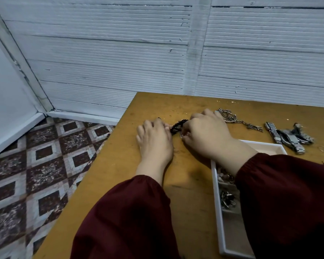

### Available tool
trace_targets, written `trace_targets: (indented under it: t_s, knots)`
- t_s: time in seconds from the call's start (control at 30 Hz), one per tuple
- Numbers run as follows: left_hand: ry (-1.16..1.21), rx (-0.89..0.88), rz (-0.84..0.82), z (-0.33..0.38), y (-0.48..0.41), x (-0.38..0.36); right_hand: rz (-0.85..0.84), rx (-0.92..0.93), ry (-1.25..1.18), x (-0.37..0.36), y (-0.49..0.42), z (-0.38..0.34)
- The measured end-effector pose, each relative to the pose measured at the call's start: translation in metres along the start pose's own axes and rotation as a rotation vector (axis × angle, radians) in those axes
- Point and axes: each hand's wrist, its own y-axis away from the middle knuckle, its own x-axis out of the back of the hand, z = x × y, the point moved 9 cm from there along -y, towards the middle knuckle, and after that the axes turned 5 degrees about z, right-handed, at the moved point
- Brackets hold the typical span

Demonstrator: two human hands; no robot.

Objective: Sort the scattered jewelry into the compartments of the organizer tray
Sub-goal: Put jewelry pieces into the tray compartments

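A dark beaded piece of jewelry lies on the wooden table between my two hands. My left hand pinches its left end and my right hand pinches its right end, fingers curled over it. The white organizer tray sits at the lower right, mostly hidden under my right sleeve; dark and pale pieces show in its left compartments. A silver chain piece lies just beyond my right hand. Metal watch bands lie farther right.
The table's left edge runs diagonally, with patterned floor tiles beyond it. A white ribbed wall stands right behind the table's far edge. A thin ring lies near the right border.
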Motion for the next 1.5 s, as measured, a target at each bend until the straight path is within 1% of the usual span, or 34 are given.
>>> trace_targets:
  t_s: [0.13, 0.23, 0.3, 0.4, 0.57, 0.93, 1.07, 1.13, 1.2, 1.3, 1.43, 1.5]
  knots:
    - [0.124, 0.032, 0.075, -0.001, 0.000, 0.010, -0.024, -0.013, 0.042, -0.003, -0.001, 0.001]
    - [0.230, 0.023, 0.102, -0.001, -0.002, 0.012, 0.008, 0.002, 0.057, -0.001, 0.001, -0.001]
    - [0.317, 0.019, 0.104, -0.001, -0.003, 0.010, 0.036, 0.015, 0.063, 0.001, 0.003, -0.003]
    - [0.422, 0.060, 0.093, -0.003, -0.006, 0.009, 0.041, 0.023, 0.060, 0.002, 0.004, -0.003]
    - [0.539, 0.105, 0.111, -0.006, -0.007, 0.012, 0.044, -0.032, 0.032, 0.003, 0.005, 0.005]
    - [0.625, 0.090, 0.064, -0.002, -0.006, 0.010, 0.104, -0.239, -0.451, 0.010, 0.015, 0.039]
    - [0.667, 0.101, 0.051, -0.001, -0.004, 0.009, 0.096, -0.303, -0.588, 0.010, 0.022, 0.049]
    - [0.683, 0.078, 0.049, 0.002, -0.002, 0.010, 0.103, -0.331, -0.639, 0.011, 0.025, 0.054]
    - [0.710, 0.029, 0.009, 0.008, 0.000, 0.008, 0.109, -0.353, -0.704, 0.013, 0.027, 0.057]
    - [0.705, -0.014, -0.113, 0.014, 0.003, -0.005, 0.116, -0.364, -0.847, 0.015, 0.029, 0.058]
    - [0.552, -0.053, -0.176, 0.015, 0.006, -0.009, 0.139, -0.361, -1.002, 0.017, 0.029, 0.054]
    - [0.532, -0.074, -0.249, 0.020, 0.010, -0.013, 0.155, -0.369, -1.050, 0.017, 0.029, 0.055]
